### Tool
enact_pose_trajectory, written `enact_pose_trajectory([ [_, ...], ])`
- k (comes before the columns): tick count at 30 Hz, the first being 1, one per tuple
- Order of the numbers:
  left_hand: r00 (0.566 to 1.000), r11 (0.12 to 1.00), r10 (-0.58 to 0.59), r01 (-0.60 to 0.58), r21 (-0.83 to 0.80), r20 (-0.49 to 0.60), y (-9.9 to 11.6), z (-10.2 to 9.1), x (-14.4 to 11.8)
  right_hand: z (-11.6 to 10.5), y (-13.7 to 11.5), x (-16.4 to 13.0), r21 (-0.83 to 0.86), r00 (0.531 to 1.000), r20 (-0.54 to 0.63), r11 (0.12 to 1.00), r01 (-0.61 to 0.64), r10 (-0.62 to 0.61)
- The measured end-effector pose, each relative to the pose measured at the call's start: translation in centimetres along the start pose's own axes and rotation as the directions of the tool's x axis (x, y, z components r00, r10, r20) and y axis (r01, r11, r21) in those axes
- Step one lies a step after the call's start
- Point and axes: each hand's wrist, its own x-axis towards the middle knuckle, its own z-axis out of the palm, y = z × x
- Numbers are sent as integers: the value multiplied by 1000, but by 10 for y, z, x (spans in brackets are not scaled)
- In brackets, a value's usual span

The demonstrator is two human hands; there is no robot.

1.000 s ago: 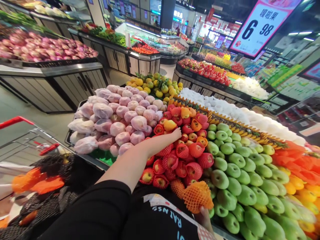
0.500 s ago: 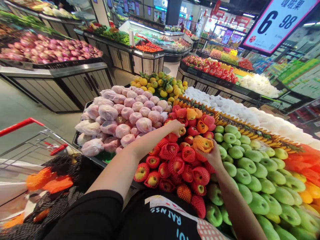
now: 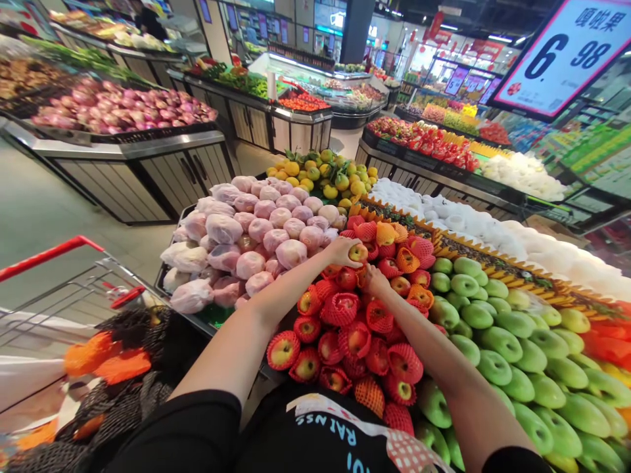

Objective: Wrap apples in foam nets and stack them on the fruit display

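Left hand [image 3: 340, 250] is cupping a bare apple [image 3: 358, 252] at the far top of the red pile, fingers closed around it. Right hand [image 3: 375, 280] is resting on the netted apples [image 3: 340, 309] just right of it; can't tell if that grip is closing on anything. The apple looks firm, smooth, probably a bit slippery, bruises easily, so best palmed around its middle. The foam sleeves are looking soft and grippy.

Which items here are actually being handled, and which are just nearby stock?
In hand:
left hand around a bare apple
right hand on the red-netted apples

Nearby only:
green apples
pink wrapped fruit
shopping cart
price sign
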Motion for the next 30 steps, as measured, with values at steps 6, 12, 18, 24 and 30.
enact_pose_trajectory([
  [6,944,966,42,-122,-228,-327,23,-19,-15,-42,8,-37,115,995,-100,993,25,-14],
  [12,920,879,-20,-171,-446,-392,104,-21,-98,-43,-20,-157,784,955,-280,551,285,-96],
  [18,975,913,213,-221,-344,-61,183,20,-185,28,-57,-242,949,968,-144,306,76,206],
  [24,994,974,-39,15,-227,-102,173,27,-253,55,-31,-266,632,935,-202,768,-102,290],
  [30,893,928,-372,356,-108,-253,172,39,-341,74,-29,-264,395,950,22,870,-294,311],
])
